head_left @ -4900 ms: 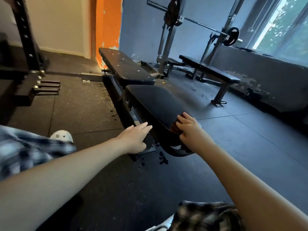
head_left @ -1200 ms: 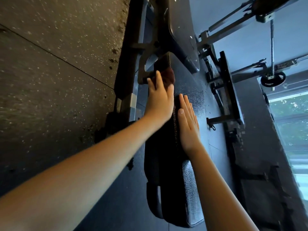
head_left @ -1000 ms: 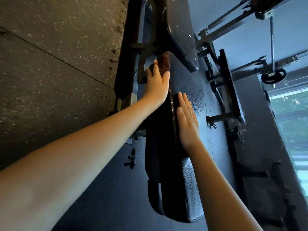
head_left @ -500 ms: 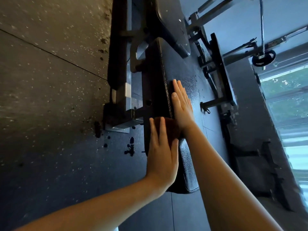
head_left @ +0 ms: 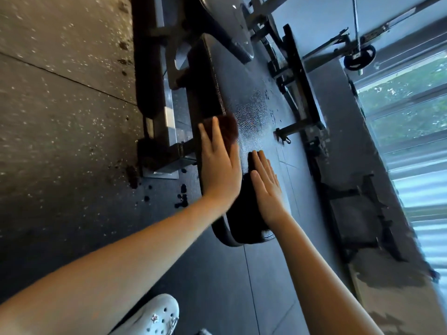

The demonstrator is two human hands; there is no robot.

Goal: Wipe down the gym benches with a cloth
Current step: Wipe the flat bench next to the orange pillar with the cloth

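The view is tilted sideways. A black padded bench seat (head_left: 251, 112) runs up the middle of the head view, its textured top shining. My left hand (head_left: 219, 165) lies flat with straight fingers on the pad's left side edge, pressing a dark reddish-brown cloth (head_left: 226, 130) that shows beyond the fingertips. My right hand (head_left: 266, 184) rests flat and open on the pad's top near its near end. The bench's backrest pad (head_left: 225, 27) continues beyond the seat.
The bench's metal frame and foot plate (head_left: 162, 151) stand left of the pad on speckled rubber flooring (head_left: 60, 117) with dark crumbs. A second bench (head_left: 300, 93) and a barbell rack (head_left: 358, 56) lie farther off. My white clog (head_left: 150, 317) is at the bottom edge.
My left hand slid the cloth along the pad's side edge, first back toward the near end, now forward again. My right hand shifted nearer the pad's near end. The camera tilted sideways since the earliest frame.
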